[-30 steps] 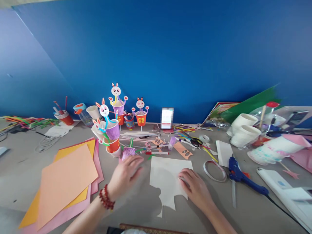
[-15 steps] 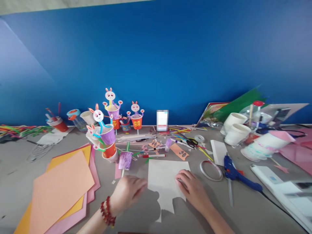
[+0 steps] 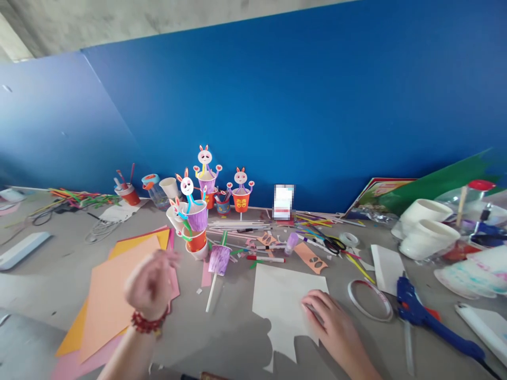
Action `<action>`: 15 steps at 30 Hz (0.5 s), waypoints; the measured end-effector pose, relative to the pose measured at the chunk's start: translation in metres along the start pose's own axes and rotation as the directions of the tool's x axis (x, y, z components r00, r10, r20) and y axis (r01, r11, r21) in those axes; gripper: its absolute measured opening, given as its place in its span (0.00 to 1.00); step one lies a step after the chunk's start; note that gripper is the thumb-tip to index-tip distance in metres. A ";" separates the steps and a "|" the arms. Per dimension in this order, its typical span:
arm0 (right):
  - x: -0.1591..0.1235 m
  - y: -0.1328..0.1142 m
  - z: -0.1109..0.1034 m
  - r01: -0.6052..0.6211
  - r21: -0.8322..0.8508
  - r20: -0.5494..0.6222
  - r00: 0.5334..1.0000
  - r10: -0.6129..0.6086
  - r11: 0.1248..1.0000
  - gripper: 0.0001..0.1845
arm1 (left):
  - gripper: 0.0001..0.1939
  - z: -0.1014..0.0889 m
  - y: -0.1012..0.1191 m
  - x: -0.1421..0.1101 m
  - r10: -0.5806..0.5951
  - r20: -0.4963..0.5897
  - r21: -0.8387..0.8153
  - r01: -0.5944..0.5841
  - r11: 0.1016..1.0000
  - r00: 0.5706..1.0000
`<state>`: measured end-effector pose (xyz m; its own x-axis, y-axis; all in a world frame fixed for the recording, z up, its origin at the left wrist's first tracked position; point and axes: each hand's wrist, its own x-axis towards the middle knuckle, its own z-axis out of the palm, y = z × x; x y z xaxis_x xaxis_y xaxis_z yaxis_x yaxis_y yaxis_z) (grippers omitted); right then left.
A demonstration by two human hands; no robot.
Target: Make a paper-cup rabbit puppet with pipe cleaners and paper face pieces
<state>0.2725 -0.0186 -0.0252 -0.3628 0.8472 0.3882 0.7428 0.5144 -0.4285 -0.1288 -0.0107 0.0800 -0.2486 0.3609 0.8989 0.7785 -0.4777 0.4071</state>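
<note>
My left hand point(image 3: 150, 285) is raised above the stack of coloured paper sheets point(image 3: 114, 295), blurred by motion, with a red bead bracelet at the wrist; its fingers look curled but what they hold cannot be made out. My right hand point(image 3: 332, 330) lies flat on the right part of a cut white paper sheet point(image 3: 283, 295), fingers stretched. A purple paper cup on a white stick point(image 3: 217, 264) lies on the table between the hands. Stacked cups with a rabbit figure point(image 3: 192, 221) stand just behind it.
More rabbit cups point(image 3: 222, 187) stand by the blue wall. Markers, sticks and black scissors point(image 3: 332, 244) litter the middle. A tape ring point(image 3: 370, 300), a blue glue gun point(image 3: 428, 319) and white cups point(image 3: 425, 227) sit at the right. Pipe cleaners point(image 3: 75, 198) lie far left.
My left hand has left the purple cup on the stick, moved left and lifted over the coloured paper. The right hand stays on the white sheet. The camera has tilted up.
</note>
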 end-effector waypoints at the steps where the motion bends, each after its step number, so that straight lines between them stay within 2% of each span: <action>1: 0.000 0.001 0.000 0.001 0.001 -0.003 1.000 -0.001 1.000 0.08 | 0.04 -0.004 -0.014 0.014 0.011 -0.112 0.006 -0.010 1.000 0.994; 2: 0.000 0.001 0.001 0.004 0.000 -0.007 1.000 -0.004 1.000 0.08 | 0.05 -0.007 -0.029 0.029 0.022 -0.179 0.075 -0.008 0.997 0.984; 3: 0.000 0.002 0.001 0.007 -0.001 -0.011 1.000 -0.007 1.000 0.07 | 0.07 -0.008 -0.043 0.044 0.040 -0.125 0.183 -0.017 0.983 0.991; 4: 0.000 0.003 0.001 0.010 -0.002 -0.014 1.000 -0.010 1.000 0.07 | 0.09 -0.009 -0.058 0.058 0.052 0.023 0.264 -0.056 0.963 0.998; 5: -0.001 0.004 0.002 0.012 -0.004 -0.017 1.000 -0.012 1.000 0.07 | 0.10 -0.009 -0.072 0.069 0.040 0.184 0.300 -0.095 0.949 0.982; 7: -0.002 0.005 0.003 0.015 -0.008 -0.023 1.000 -0.015 1.000 0.07 | 0.15 -0.008 -0.096 0.086 0.016 0.438 0.289 -0.157 0.944 0.899; 9: -0.003 0.006 0.003 0.014 -0.007 -0.026 1.000 -0.014 1.000 0.07 | 0.16 -0.007 -0.113 0.095 0.023 0.549 0.261 -0.197 0.945 0.836; 11: -0.003 0.006 0.003 0.015 -0.005 -0.025 1.000 -0.015 1.000 0.07 | 0.18 -0.007 -0.123 0.100 0.043 0.666 0.235 -0.265 0.935 0.744; 13: -0.002 0.005 0.003 0.019 -0.007 -0.029 0.999 -0.019 1.000 0.07 | 0.19 -0.008 -0.126 0.106 0.046 0.748 0.220 -0.312 0.924 0.662; 15: -0.002 0.005 0.003 0.024 -0.012 -0.039 0.999 -0.025 1.000 0.07 | 0.21 -0.008 -0.126 0.113 0.031 0.794 0.214 -0.327 0.920 0.607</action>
<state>0.2750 -0.0172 -0.0298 -0.3589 0.8283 0.4303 0.7401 0.5334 -0.4095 -0.2597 0.0835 0.1319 0.3307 0.8401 0.4301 0.9213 -0.3862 0.0461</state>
